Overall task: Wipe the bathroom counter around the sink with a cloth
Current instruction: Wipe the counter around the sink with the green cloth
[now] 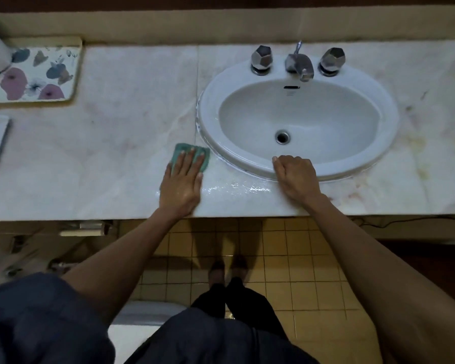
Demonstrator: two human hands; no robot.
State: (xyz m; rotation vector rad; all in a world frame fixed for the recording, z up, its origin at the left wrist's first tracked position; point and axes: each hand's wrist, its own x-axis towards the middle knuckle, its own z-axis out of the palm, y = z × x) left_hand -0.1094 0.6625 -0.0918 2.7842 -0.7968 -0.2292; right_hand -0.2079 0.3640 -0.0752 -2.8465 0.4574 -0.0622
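While left hand [181,183] lies flat, cloth [192,155] under fingers, beside sink [208,106].

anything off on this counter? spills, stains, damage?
Yes. A wet streak glistens on the counter in front of the sink, between the two hands. Yellowish stains mark the marble right of the sink. Nothing looks broken or tipped.

Viewpoint: head-worn camera, above the counter edge [247,208], looking steeply down and forward.
Facing: toward the back wall behind the faucet [299,63].
Nearness: close; both forearms reach up from the bottom of the frame.
Coverage: wide-angle; marble counter, sink [298,119], floral tray [37,74], tiled floor [300,258] and the person's feet.
Shared view: single camera only.
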